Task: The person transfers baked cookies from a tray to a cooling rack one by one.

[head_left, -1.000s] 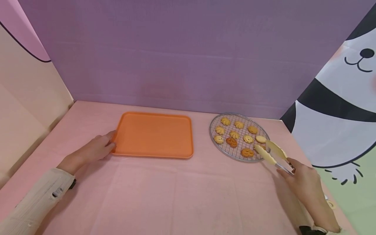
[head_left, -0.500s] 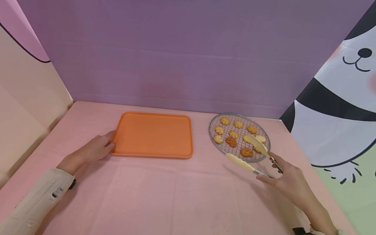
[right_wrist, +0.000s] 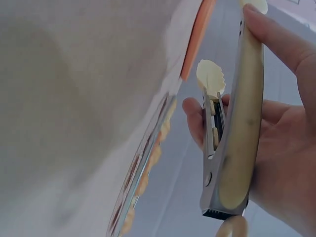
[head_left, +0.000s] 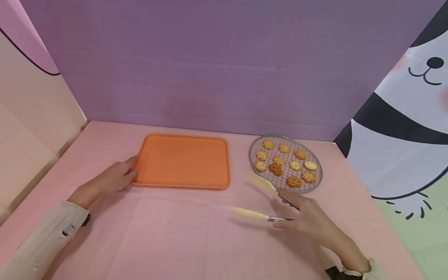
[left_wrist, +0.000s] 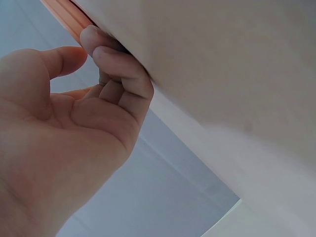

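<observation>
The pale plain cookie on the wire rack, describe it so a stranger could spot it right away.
Find the round wire rack right of the orange tray. The cookie lies near the rack's right edge. It alone is pale, smooth and oval; the others are ridged, golden or brown.

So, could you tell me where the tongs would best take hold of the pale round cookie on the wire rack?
Probably across its edges, coming from the near right: the pale round cookie lies flat at the wire rack's right side, and the tongs in the right hand are open.
</observation>
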The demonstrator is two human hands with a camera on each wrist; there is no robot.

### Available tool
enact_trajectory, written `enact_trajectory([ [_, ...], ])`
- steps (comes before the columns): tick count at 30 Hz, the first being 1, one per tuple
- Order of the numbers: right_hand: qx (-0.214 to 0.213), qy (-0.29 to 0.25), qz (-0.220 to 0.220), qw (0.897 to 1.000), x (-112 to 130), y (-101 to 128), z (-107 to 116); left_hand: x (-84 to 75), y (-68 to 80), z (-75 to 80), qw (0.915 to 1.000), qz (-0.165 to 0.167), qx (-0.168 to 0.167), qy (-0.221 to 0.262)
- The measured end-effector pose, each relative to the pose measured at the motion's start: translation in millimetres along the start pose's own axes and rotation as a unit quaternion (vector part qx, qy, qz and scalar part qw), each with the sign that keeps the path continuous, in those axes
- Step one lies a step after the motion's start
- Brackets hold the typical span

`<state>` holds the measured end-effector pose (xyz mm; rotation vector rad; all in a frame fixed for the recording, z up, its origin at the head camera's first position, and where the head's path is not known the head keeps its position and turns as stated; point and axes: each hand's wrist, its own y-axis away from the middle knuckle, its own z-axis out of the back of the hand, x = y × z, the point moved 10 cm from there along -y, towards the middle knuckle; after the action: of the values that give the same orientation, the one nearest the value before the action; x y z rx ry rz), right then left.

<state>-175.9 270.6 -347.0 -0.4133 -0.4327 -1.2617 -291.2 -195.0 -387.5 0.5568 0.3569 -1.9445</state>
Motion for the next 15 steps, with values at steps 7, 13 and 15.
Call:
enact_trajectory([
  [7, 0.024, 0.032, 0.052, 0.998, 16.4, -6.5, -18.9, 1.1, -2.5, -2.5, 0.9999, 0.008, 0.008, 0.01],
  [13, 0.036, 0.047, 0.059, 0.996, 17.6, -10.6, -30.1, 5.2, -2.5, -3.7, 0.9996, 0.013, 0.013, 0.021],
  [15, 0.039, 0.047, 0.054, 0.997, 16.3, -11.3, -32.4, 6.9, -2.3, -2.8, 0.9998, 0.012, 0.007, 0.017],
])
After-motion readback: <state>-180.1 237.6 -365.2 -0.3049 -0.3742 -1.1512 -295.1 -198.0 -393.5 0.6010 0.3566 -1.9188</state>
